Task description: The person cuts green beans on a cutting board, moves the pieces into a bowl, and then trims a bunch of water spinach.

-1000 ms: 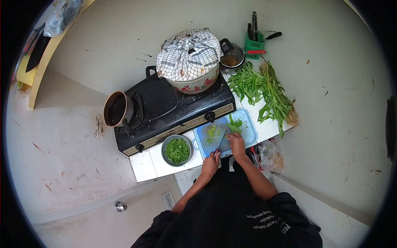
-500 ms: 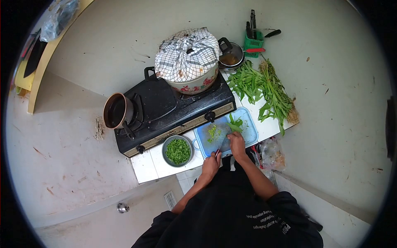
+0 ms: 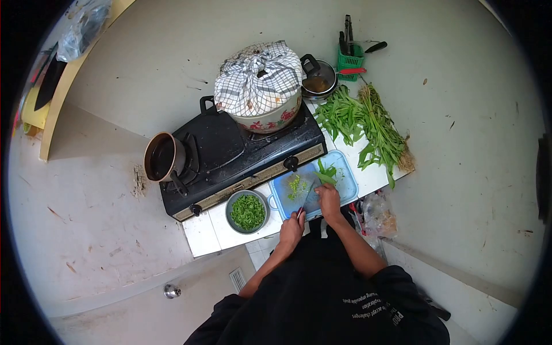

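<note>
My left hand [image 3: 291, 231] is wrapped round the handle of a knife [image 3: 307, 195], whose blade points up and to the right over a blue cutting board [image 3: 349, 192]. On the board's right half, my right hand [image 3: 329, 203] is closed on the near end of a few leafy greens [image 3: 326, 172], close to the blade. Small chopped green bits [image 3: 296, 187] lie on the board left of the knife. A grey bowl [image 3: 229, 223] of finely chopped greens [image 3: 248, 212] stands left of the board.
A black two-burner stove [image 3: 247, 164] carries a large cloth-covered pot [image 3: 270, 123] and a small saucepan [image 3: 180, 155]. Bunches of uncut greens [image 3: 379, 129] lie at right, near a lidded pan [image 3: 319, 80] and a green utensil basket [image 3: 349, 60]. A plastic bag [image 3: 379, 214] hangs below the counter edge.
Hardly anything differs. The knife blade has shifted slightly beside the greens; both hands keep nearly the same place and hold.
</note>
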The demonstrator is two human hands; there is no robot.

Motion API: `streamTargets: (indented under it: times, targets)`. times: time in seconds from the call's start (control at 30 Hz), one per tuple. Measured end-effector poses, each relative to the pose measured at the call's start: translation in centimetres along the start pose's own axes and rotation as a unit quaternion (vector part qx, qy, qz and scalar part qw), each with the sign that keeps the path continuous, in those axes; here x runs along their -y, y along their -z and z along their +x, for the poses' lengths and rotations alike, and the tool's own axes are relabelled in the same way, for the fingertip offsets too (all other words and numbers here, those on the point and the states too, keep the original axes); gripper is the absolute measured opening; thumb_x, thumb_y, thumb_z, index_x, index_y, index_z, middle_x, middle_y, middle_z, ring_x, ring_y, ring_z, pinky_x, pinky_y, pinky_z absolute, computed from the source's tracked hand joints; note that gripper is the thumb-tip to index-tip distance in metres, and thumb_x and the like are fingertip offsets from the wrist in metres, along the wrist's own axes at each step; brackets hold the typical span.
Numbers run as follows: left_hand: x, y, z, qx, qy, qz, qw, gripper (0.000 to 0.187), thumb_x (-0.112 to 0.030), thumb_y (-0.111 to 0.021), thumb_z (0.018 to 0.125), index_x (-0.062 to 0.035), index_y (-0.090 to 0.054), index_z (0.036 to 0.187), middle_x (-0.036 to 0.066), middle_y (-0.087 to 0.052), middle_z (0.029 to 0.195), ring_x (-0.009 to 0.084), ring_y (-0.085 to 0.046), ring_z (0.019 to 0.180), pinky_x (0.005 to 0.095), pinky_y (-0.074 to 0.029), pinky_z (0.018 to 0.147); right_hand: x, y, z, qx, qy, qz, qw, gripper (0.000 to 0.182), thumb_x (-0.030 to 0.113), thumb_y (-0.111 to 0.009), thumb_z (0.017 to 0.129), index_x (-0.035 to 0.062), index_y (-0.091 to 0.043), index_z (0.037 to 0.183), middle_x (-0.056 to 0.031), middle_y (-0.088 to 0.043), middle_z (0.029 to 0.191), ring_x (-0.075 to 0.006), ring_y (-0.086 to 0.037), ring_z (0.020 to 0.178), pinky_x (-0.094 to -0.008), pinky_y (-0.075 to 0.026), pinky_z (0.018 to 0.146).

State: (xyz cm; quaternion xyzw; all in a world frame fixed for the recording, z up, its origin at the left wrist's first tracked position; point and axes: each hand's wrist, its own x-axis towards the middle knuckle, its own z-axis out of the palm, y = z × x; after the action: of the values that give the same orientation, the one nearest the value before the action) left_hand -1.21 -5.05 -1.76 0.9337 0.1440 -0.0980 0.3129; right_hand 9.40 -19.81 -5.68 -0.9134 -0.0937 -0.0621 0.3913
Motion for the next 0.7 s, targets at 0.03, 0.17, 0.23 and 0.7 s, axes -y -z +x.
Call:
streamTargets:
  times: [0.03, 0.17, 0.23, 0.7]
  targets:
    - [-0.2, 0.0, 0.2, 0.006, -0.005, -0.007, 1.0, 0.044, -0.04, -0.052, 0.101, 0.0034, -0.061, 0.099, 0.032, -0.064, 0.071, 0.052, -0.064, 0.07, 0.0589, -0.051, 0.063, -0.1, 0.2, 0.2, 0.002, -0.003, 0.004, 1.0, 0.014, -0.004, -0.066, 0.075, 0.0023, -0.072, 0.085, -0.0165, -0.066, 0.085, -0.0369, -0.064, 0.087, -0.0442, -0.052, 0.078]
    - [-0.5, 0.1, -0.1, 0.009, -0.016, -0.022, 1.0, 0.044, -0.039, -0.052, 0.101, 0.004, -0.061, 0.099, 0.033, -0.064, 0.071, 0.0519, -0.064, 0.07, 0.0589, -0.051, 0.064, 0.0, 0.1, 0.1, 0.015, -0.016, 0.011, 1.0, 0.013, -0.003, -0.066, 0.075, 0.0036, -0.072, 0.084, -0.0168, -0.065, 0.085, -0.0372, -0.064, 0.088, -0.045, -0.052, 0.078]
    - [-0.3, 0.1, -0.1, 0.004, -0.03, -0.028, 0.999, 0.044, -0.038, -0.052, 0.101, 0.0041, -0.062, 0.1, 0.032, -0.064, 0.071, 0.0515, -0.064, 0.07, 0.059, -0.051, 0.064, 0.4, 0.5, 0.3, 0.019, -0.02, 0.001, 1.0, 0.012, -0.002, -0.066, 0.075, 0.0034, -0.072, 0.084, -0.0174, -0.065, 0.086, -0.0375, -0.064, 0.089, -0.0458, -0.052, 0.078]
    - [-0.5, 0.2, -0.9, -0.001, -0.005, 0.03, 1.0, 0.044, -0.04, -0.052, 0.101, 0.0038, -0.061, 0.099, 0.031, -0.065, 0.071, 0.0509, -0.065, 0.07, 0.0578, -0.052, 0.062, 0.1, 0.0, -1.1, 0.0, 0.024, -0.031, 0.999, 0.023, -0.004, -0.063, 0.075, 0.0036, -0.071, 0.095, -0.0112, -0.062, 0.094, -0.0331, -0.06, 0.097, -0.0452, -0.049, 0.083]
